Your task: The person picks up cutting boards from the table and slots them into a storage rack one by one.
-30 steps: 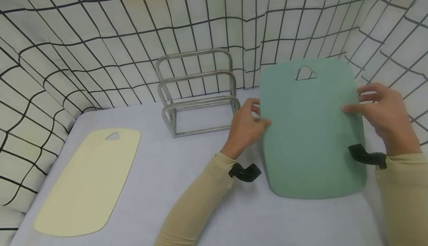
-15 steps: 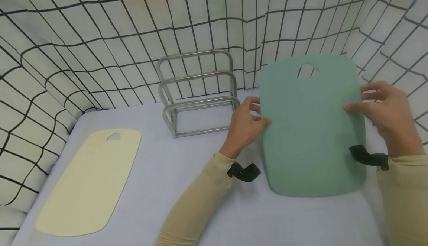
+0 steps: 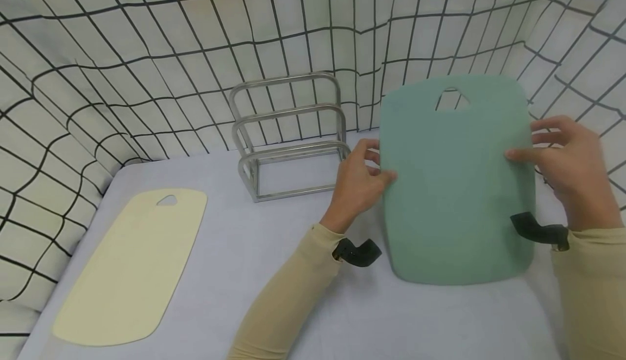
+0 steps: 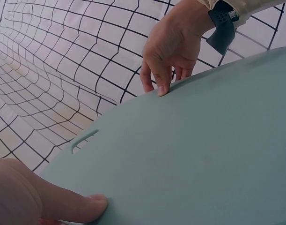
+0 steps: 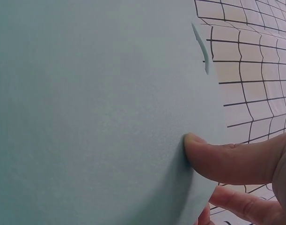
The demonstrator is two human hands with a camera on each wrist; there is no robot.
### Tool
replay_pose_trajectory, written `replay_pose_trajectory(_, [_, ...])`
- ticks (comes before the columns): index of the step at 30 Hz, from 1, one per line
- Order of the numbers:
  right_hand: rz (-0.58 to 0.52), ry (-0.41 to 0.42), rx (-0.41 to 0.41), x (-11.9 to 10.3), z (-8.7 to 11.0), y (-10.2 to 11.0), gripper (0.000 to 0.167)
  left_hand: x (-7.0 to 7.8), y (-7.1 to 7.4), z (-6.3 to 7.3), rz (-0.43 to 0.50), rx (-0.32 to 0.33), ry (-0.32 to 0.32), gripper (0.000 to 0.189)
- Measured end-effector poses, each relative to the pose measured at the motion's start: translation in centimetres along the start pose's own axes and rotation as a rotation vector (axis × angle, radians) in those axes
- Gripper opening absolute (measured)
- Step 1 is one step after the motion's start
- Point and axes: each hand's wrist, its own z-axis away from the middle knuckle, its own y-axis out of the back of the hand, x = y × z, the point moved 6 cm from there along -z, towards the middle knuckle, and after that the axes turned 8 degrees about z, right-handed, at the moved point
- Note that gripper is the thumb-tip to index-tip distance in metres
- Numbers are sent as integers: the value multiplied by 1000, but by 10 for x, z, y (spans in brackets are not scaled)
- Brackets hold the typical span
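Both hands hold a green cutting board (image 3: 455,197) tilted up at the right of the head view, its handle hole at the top. My left hand (image 3: 359,180) pinches the board's left edge, thumb on the front face and fingers behind. On the opposite edge my right hand (image 3: 569,159) pinches it the same way. The right wrist view shows the right thumb (image 5: 227,161) pressed on the board's face, with fingers partly hidden behind. A pale yellow cutting board (image 3: 132,267) lies flat at the left. Between the two boards stands a metal rack (image 3: 288,112) with several upright loops.
A white-covered table (image 3: 274,256) carries the rack and the yellow board. White cloth walls with a black grid (image 3: 195,50) enclose the back and sides, and the right hand is near the right wall.
The green board's top has risen and tipped up slightly, and its lower edge has lifted a little. The right hand has shifted slightly right and up; the left stays nearly in place.
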Motion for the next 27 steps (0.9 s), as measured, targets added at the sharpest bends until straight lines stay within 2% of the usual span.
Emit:
replay_pose_trajectory(10, [-26, 2, 15, -2, 3, 2, 80, 6, 2, 3, 0, 6, -34, 54])
replay_pose_trajectory(27, [-54, -8, 30, -5, 5, 4, 73, 8, 4, 2, 3, 16, -43, 55])
